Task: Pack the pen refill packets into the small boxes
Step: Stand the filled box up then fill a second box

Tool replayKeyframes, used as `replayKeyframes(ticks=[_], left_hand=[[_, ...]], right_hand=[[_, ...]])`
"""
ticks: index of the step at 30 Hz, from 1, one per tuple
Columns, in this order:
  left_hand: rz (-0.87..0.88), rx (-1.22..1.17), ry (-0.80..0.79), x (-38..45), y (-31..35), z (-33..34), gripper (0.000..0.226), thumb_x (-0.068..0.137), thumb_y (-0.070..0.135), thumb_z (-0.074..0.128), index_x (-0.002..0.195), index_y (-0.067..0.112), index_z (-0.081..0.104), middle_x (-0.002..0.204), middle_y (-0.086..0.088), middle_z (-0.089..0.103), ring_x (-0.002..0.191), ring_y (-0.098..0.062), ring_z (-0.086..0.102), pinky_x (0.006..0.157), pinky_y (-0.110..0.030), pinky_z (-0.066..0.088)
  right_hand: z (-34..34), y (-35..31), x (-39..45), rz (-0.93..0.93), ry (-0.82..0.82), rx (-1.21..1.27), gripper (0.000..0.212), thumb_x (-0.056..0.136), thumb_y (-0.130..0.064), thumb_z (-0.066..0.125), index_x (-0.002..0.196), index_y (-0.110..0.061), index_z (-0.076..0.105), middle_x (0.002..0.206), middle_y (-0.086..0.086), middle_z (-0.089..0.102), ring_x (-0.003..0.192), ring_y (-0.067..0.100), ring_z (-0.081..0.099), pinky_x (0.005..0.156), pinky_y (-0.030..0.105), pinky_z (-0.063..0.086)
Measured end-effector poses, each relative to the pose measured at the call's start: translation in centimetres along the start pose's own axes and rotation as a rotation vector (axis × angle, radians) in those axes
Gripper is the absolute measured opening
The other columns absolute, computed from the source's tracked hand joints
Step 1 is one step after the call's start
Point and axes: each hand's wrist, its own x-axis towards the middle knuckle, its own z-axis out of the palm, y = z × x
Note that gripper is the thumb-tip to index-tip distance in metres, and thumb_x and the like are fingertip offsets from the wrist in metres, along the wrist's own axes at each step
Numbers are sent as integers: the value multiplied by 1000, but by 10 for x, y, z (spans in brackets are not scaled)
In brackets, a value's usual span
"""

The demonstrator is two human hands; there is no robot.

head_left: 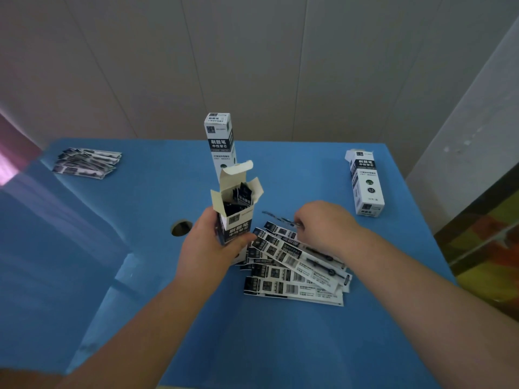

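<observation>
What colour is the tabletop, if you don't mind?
The flat tabletop is plain blue, clearest in the head view.

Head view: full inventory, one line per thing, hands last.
open box: 1, white and black, held upright at table centre, flaps up, packets inside
closed upright box: 1, white and black, standing behind the open box
lying box: 1, white and black, far right of table
packet pile: many, white and black, fanned on table below right hand
far packet pile: several, dark, far left corner
table: 1, blue
hole: 1, in tabletop, left of open box
left hand: grips open box
right hand: fingers curled, reaching onto packet pile
</observation>
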Motion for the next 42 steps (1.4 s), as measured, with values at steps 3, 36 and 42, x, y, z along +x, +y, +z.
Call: replayKeyframes(ticks=[3, 36, 42], left_hand=[[7, 6, 5, 0, 0, 0, 54, 73, 47, 89, 99, 72, 48, 105, 43, 62, 97, 22, 58, 70, -12, 44], [10, 63, 0, -2, 4, 2, 54, 66, 60, 86, 99, 75, 45, 105, 42, 63, 99, 19, 59, 77, -22, 53], [9, 38, 11, -4, 4, 1, 60, 68, 57, 88, 100, 78, 43, 104, 47, 60, 96, 24, 58, 72, -17, 50]], right_hand=[[-23, 4, -7, -2, 81, 118, 22, 90, -20, 57, 69, -27, 57, 73, -5, 59, 68, 18, 59, 55, 29, 44], [-98, -22, -48, -413, 292, 1089, 12, 90, -15, 71, 88, -27, 73, 87, -8, 77, 86, 13, 74, 87, 34, 60], [-119, -26, -43, -389, 221, 860, 16, 94, -19, 72, 84, -32, 70, 85, -13, 74, 77, 7, 72, 74, 25, 59]])
